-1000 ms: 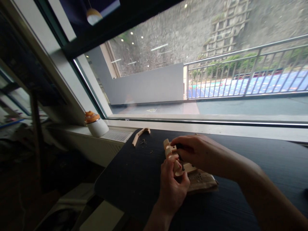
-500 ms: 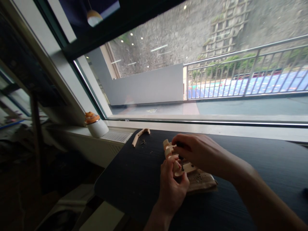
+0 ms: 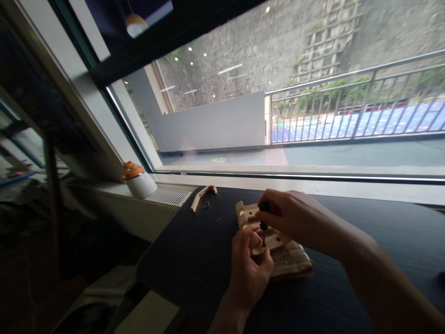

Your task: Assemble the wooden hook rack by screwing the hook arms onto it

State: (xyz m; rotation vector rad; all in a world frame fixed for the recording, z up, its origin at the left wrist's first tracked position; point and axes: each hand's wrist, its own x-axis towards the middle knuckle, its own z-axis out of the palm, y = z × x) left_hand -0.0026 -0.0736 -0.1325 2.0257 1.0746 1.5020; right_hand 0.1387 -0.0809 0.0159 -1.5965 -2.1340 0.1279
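A pale wooden assembly [image 3: 273, 239] with rounded blocks lies on a black table [image 3: 347, 278] by the window. My left hand [image 3: 248, 269] is closed on the near end of this wooden assembly and steadies it. My right hand [image 3: 295, 218] is closed around a small black screwdriver [image 3: 263, 225], held upright with its tip down on the wood. A brown perforated piece [image 3: 290, 260] lies under the assembly.
A curved wooden strip [image 3: 202, 195] and a few small screws [image 3: 206, 204] lie at the table's far left corner. A white pot with an orange lid [image 3: 138, 180] stands on the sill. A vent grille [image 3: 167, 195] runs beside it. Railings show outside the glass.
My right hand has lifted slightly and moved right, uncovering more of the wooden blocks and the screwdriver shaft. My left hand has stayed in place.
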